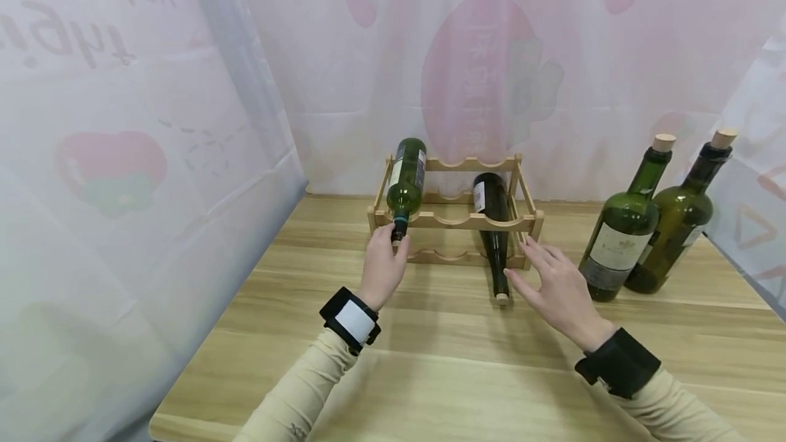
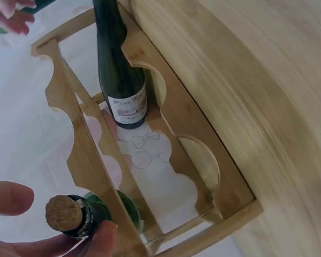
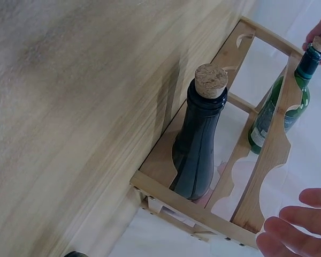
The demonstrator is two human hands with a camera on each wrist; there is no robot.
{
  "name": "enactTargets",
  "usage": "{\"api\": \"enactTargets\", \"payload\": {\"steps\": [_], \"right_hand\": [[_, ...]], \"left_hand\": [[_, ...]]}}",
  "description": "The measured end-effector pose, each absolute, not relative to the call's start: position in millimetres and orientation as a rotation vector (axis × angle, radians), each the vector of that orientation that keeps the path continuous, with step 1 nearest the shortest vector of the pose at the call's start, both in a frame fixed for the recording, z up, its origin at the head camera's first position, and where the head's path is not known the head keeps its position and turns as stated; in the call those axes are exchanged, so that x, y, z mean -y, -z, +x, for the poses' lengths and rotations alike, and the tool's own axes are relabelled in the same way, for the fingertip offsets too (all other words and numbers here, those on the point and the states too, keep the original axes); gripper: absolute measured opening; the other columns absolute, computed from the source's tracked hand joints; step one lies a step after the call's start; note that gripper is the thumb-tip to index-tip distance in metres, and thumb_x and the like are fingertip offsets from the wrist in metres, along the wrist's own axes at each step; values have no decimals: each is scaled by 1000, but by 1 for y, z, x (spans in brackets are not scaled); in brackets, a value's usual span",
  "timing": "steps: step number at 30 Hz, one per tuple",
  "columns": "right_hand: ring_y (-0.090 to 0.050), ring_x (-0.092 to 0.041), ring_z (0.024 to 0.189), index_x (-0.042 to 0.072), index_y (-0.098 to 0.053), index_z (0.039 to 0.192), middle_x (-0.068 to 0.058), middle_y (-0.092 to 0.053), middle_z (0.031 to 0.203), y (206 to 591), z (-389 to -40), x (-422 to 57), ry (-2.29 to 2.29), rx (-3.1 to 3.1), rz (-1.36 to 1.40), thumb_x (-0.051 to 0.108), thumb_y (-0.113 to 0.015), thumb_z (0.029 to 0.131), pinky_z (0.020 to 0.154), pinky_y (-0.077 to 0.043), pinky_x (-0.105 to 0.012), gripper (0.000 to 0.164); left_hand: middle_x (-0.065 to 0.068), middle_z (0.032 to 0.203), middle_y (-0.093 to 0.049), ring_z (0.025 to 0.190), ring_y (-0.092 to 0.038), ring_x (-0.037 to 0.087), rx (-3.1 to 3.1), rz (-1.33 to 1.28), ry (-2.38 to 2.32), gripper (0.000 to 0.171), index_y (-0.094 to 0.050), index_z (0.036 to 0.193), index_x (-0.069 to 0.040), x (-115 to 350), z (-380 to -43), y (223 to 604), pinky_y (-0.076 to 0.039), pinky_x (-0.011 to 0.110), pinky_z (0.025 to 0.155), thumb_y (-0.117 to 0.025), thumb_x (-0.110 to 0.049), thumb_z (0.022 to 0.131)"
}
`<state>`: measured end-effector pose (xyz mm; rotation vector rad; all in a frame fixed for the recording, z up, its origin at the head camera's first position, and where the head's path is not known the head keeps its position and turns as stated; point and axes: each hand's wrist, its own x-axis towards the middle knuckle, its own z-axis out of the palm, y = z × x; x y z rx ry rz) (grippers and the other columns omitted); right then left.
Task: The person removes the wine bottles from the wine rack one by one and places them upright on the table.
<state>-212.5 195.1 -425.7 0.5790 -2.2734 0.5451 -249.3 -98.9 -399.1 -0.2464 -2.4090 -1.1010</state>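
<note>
At the left of the rack's upper tier lies a green wine bottle (image 1: 406,179), its corked neck toward me. My left hand (image 1: 382,264) holds that neck; in the left wrist view, fingertips (image 2: 102,238) touch it beside the cork (image 2: 63,213), with the thumb held a little off. On the right of the lower tier lies a dark wine bottle (image 1: 496,244), its corked neck sticking out past the front. My right hand (image 1: 555,288), fingers extended and spread, hovers beside this neck, near the rack's front right corner. The wooden wine rack (image 1: 467,222) has scalloped rails.
Two more corked green bottles stand upright on the right, a labelled one (image 1: 621,237) in front of another (image 1: 675,224). The wooden table (image 1: 430,374) meets printed curtains (image 1: 344,74) behind and at both sides.
</note>
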Motion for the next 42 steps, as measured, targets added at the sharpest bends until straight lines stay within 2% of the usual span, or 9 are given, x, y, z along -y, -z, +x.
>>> {"api": "enactTargets", "payload": {"steps": [9, 11, 16, 18, 23, 26, 29, 34, 42], "right_hand": [[-59, -41, 109, -3, -63, 122, -26, -62, 125, 429, -212, -196, -525, 2254, 582, 22, -79, 77, 84, -51, -54, 54], [-59, -40, 109, -3, -62, 122, -25, -62, 125, 429, -212, -197, -525, 2249, 583, 22, -79, 77, 84, -51, -54, 55], [-59, -40, 109, -3, -62, 122, -24, -62, 126, 428, -213, -197, -533, 2236, 590, 20, -78, 76, 85, -51, -54, 54], [-59, -40, 110, -3, -62, 122, -24, -62, 126, 429, -213, -196, -540, 2234, 597, 21, -78, 77, 85, -51, -54, 54], [-59, -40, 110, -4, -61, 124, -25, -62, 126, 428, -215, -191, -540, 2225, 629, 22, -78, 77, 89, -49, -53, 56], [-58, -40, 112, -4, -60, 126, -25, -61, 127, 425, -217, -186, -535, 2226, 648, 23, -78, 78, 94, -47, -51, 57], [-57, -40, 115, -4, -59, 127, -25, -60, 129, 420, -219, -179, -531, 2243, 666, 23, -77, 79, 98, -45, -50, 58], [-56, -40, 117, -4, -59, 127, -25, -59, 130, 414, -223, -169, -510, 2271, 689, 25, -77, 80, 102, -42, -50, 58], [-57, -37, 113, -3, -59, 128, -23, -60, 130, 410, -232, -161, -465, 2270, 712, 29, -75, 82, 93, -47, -51, 58]], "left_hand": [[21, 110, -61, 89, -64, 24, 2302, -9, 1902, 40, -48, 131, 7, 105, -267, 389, -50, 27, 71, -53, -16, 98], [17, 104, -64, 85, -64, 19, 2248, 34, 2056, 38, -48, 130, 7, 106, -271, 387, -51, 29, 76, -53, -15, 99], [3, 81, -65, 77, -65, 15, 2145, 42, 2290, 34, -53, 123, 10, 109, -278, 388, -48, 47, 97, -53, -15, 100], [1, 79, -64, 76, -66, 15, 2130, 37, 2327, 35, -54, 121, 11, 110, -280, 389, -50, 46, 95, -53, -16, 100], [8, 85, -68, 71, -68, 13, 2073, 70, 2414, 35, -55, 121, 12, 112, -285, 391, -57, 28, 77, -56, -15, 99], [12, 88, -69, 71, -69, 12, 2019, 74, 2467, 34, -54, 120, 11, 112, -287, 392, -57, 29, 79, -57, -14, 98], [9, 84, -70, 71, -69, 12, 1990, 66, 2481, 33, -55, 119, 12, 111, -288, 393, -57, 32, 83, -58, -12, 97], [9, 82, -70, 71, -70, 13, 1948, 50, 2504, 32, -54, 118, 14, 110, -287, 396, -57, 28, 79, -58, -10, 97], [16, 90, -69, 71, -69, 13, 1896, 38, 2499, 29, -56, 115, 11, 107, -286, 399, -57, 26, 73, -58, -11, 97]]}}
